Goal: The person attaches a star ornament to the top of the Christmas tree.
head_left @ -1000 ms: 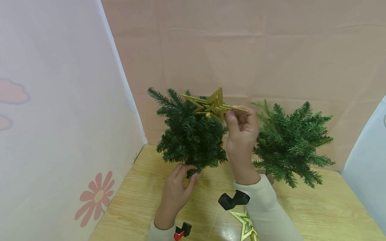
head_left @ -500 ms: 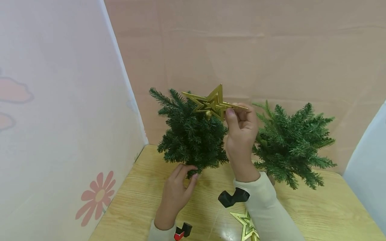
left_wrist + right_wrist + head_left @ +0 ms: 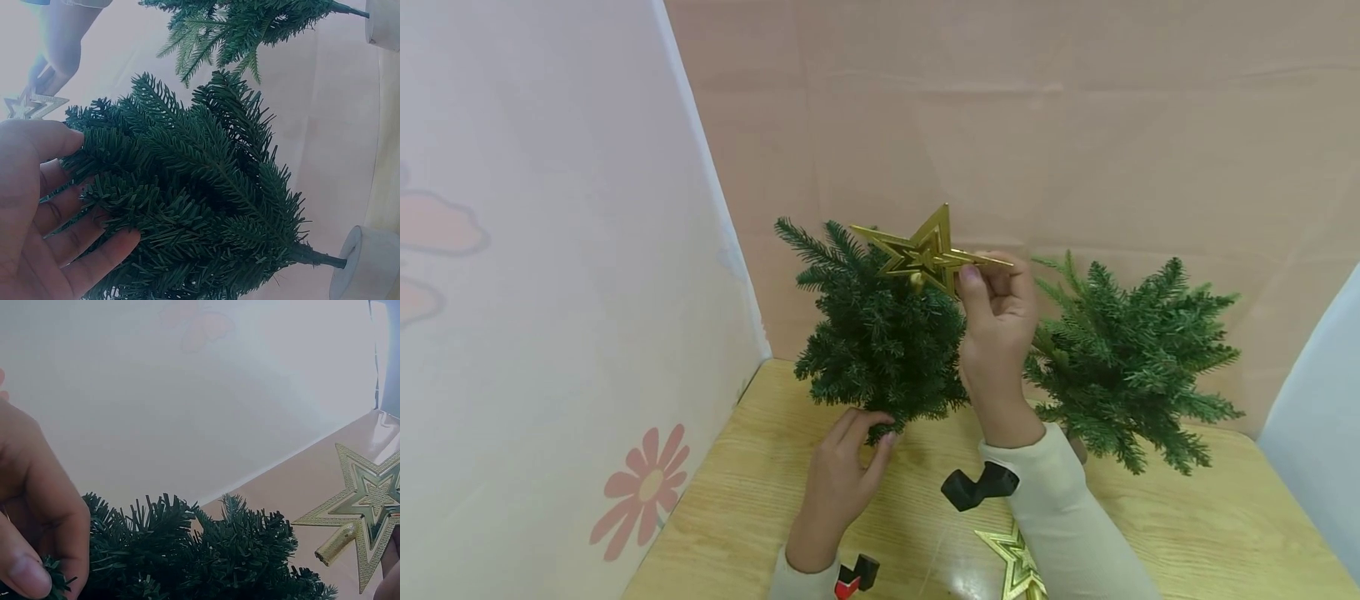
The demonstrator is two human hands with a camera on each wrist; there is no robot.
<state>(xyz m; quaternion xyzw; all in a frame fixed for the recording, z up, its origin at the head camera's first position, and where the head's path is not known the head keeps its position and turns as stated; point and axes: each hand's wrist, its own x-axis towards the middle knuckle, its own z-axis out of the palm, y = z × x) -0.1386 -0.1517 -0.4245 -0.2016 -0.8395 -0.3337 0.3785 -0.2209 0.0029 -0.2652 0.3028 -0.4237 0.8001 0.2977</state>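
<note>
My right hand (image 3: 1000, 333) pinches one point of a gold star tree topper (image 3: 917, 254), holding it over the top of the left green Christmas tree (image 3: 880, 342). In the right wrist view the topper's short hollow tube (image 3: 340, 544) angles down, above and apart from the needles. My left hand (image 3: 838, 479) is at the tree's near side, thumb and fingers pinching the tip of a sprig (image 3: 880, 432). Seen from the left wrist, the trunk runs into a round pale base (image 3: 359, 265).
A second green tree (image 3: 1138, 358) stands to the right, behind the right forearm. Another gold star topper (image 3: 1011, 558) lies on the wooden table (image 3: 722, 500), partly covered by the right sleeve. A flower-printed white panel (image 3: 572, 292) borders the left; a pinkish cloth (image 3: 887, 108) hangs behind.
My right hand and the star have risen slightly in the head view. The left hand keeps its pinch on the sprig. The trees shift slightly right as the view moves.
</note>
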